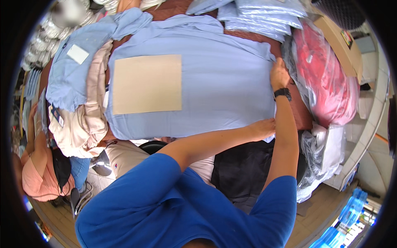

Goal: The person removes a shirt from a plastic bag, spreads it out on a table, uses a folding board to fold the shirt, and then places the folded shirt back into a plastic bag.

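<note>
While the light-blue garment point(227, 82) lies spread on the brown table point(301, 107), beige board point(147, 84) flat on its left half, right hand point(280, 75) is curled closed on its right edge; left hand point(263, 129) is at the near-right corner, fingertips hidden by the right forearm, can't tell opening or grip.

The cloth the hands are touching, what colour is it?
The cloth is light blue; see the head view.

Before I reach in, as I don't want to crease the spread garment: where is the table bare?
Bare table shows right, between garment and red bundle, and behind, between garment and bagged stack. Left is crowded with piled clothes.
</note>
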A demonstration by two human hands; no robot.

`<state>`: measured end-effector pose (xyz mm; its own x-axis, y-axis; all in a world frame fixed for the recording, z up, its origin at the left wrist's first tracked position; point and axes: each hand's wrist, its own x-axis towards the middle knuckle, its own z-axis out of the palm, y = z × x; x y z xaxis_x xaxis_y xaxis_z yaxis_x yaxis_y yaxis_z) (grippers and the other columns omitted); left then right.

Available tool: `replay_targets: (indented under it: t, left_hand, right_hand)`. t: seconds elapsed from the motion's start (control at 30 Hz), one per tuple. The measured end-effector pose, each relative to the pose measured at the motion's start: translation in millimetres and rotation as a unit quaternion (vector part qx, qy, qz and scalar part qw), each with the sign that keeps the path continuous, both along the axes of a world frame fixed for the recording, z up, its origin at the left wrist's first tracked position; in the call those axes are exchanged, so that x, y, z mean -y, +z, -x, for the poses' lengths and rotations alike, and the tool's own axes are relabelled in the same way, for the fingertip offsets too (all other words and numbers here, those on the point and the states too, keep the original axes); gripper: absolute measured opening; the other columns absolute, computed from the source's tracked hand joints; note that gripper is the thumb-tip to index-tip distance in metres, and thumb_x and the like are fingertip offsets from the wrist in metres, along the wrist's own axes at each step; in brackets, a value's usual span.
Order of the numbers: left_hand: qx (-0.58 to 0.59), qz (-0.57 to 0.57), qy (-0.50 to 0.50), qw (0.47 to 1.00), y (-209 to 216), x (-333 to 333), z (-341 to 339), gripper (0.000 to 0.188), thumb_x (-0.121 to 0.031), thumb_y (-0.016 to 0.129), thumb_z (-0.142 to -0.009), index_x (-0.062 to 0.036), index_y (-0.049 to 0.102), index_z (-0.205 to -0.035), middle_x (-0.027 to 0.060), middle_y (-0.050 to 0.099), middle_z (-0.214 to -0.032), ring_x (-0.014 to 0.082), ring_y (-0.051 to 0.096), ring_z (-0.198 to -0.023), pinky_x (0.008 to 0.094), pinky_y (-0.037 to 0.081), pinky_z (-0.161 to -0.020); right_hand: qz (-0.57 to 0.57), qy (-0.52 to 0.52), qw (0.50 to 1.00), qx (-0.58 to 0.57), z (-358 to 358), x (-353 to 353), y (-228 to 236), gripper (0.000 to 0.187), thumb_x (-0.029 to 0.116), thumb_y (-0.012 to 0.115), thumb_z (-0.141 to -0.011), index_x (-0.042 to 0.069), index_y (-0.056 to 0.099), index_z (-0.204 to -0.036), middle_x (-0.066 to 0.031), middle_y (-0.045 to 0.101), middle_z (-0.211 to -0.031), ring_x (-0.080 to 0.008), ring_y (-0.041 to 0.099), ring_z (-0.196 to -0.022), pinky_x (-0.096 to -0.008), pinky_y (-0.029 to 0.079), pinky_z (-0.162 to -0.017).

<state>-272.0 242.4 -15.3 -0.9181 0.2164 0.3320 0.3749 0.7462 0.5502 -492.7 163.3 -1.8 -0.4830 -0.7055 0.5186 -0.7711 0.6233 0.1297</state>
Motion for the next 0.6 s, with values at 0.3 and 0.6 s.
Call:
replay_targets:
  t: [0.3,0.6]
  left_hand:
    - [-0.089,-0.088,0.094,0.988,55,111,-147,0.034,-0.009,0.062,-0.091,-0.0084,0.06,-0.125,0.0123,0.054,-0.136,0.0291,0.054,-0.124,0.0436,0.044,-0.101]
    - [-0.061,0.067,0.642,0.762,39,371,-390,0.032,0.001,0.063,-0.087,-0.0004,0.056,-0.119,0.0218,0.06,-0.115,0.0418,0.058,-0.109,0.0476,0.047,-0.094]
  right_hand:
    - [0.062,-0.007,0.997,0.044,-42,15,24,0.044,0.024,0.072,-0.088,0.009,0.05,-0.123,-0.0193,0.058,-0.116,-0.0387,0.063,-0.102,-0.0512,0.053,-0.078]
    - [0.088,0.405,0.87,0.267,-282,103,23,0.038,0.018,0.071,-0.089,0.008,0.061,-0.124,-0.0154,0.054,-0.128,-0.0391,0.051,-0.114,-0.0498,0.043,-0.098]
